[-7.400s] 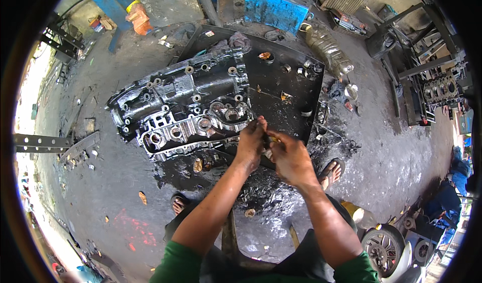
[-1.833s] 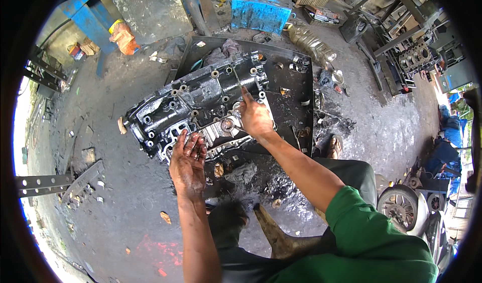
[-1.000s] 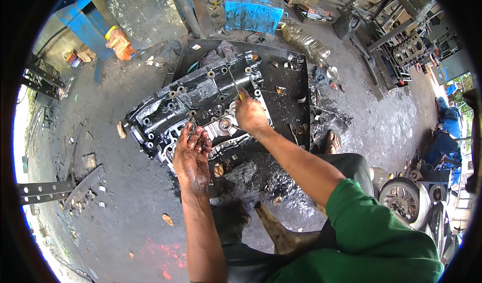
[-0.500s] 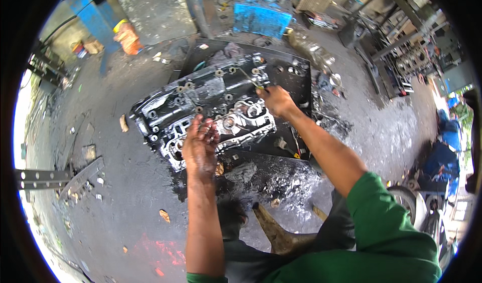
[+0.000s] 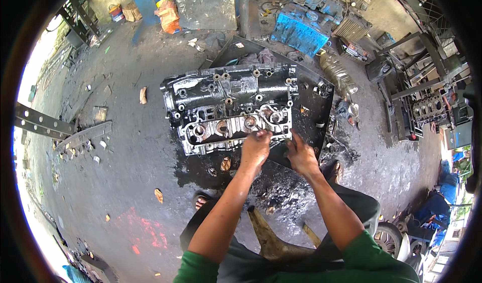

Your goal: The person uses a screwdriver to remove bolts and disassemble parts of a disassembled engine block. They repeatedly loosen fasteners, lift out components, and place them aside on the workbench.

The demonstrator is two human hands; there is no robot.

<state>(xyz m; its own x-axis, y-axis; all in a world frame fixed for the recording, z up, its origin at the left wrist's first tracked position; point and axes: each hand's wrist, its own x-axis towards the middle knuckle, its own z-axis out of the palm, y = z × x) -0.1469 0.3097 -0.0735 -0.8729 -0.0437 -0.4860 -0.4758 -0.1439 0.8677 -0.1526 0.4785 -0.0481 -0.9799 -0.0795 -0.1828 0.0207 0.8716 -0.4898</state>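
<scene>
A black, oily engine cylinder head (image 5: 236, 85) lies across a dark tray, with a row of round openings along its near, bare-metal side. My left hand (image 5: 255, 151) is over the near edge of that metal side, fingers curled together; whatever is in them, if anything, is too small to make out. Beside it, at the near right corner of the cylinder head, my right hand (image 5: 302, 155) has its fingers apart, the index finger stretched toward the metal. No tool shows in the right hand.
The dark tray (image 5: 321, 115) holds loose small parts at its right. Behind it stand a blue metal box (image 5: 300, 34) and a clear plastic bottle (image 5: 335, 75). A wooden stool (image 5: 268, 235) is between my legs. A perforated metal bar (image 5: 45, 122) juts in from the left.
My right hand has come back from the far side to the near right corner, and the thin tool it held is no longer seen in it. My left hand has moved right. The view has shifted.
</scene>
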